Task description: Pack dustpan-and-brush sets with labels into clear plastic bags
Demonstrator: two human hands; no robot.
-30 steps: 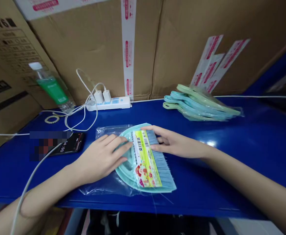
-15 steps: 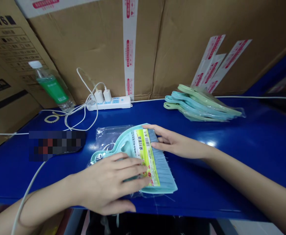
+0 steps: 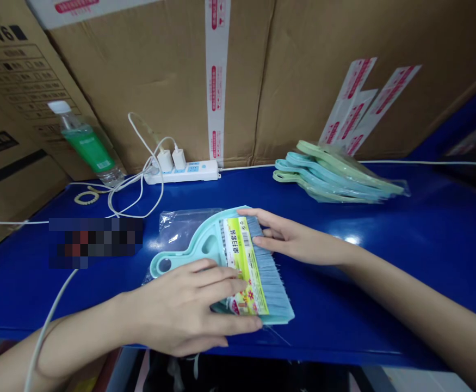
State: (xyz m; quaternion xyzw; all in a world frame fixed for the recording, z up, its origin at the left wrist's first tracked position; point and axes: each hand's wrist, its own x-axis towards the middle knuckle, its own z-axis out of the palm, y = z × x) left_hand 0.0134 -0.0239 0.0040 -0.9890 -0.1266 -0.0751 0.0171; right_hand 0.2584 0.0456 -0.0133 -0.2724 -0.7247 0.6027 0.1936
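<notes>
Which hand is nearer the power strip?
Right. The right hand rests on the brush's far end, below the power strip; the left hand is at the near edge.

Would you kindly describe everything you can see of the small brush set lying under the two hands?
The brush set is pale teal plastic: a rounded pan with a short handle ending in a hanging hole, and a brush with light blue bristles lying on it. A yellow-green printed label with a barcode runs across it. It lies flat near the front edge of the blue table, partly inside a clear plastic bag. The left hand presses its near side; the right hand touches the bristles' far end.
</notes>
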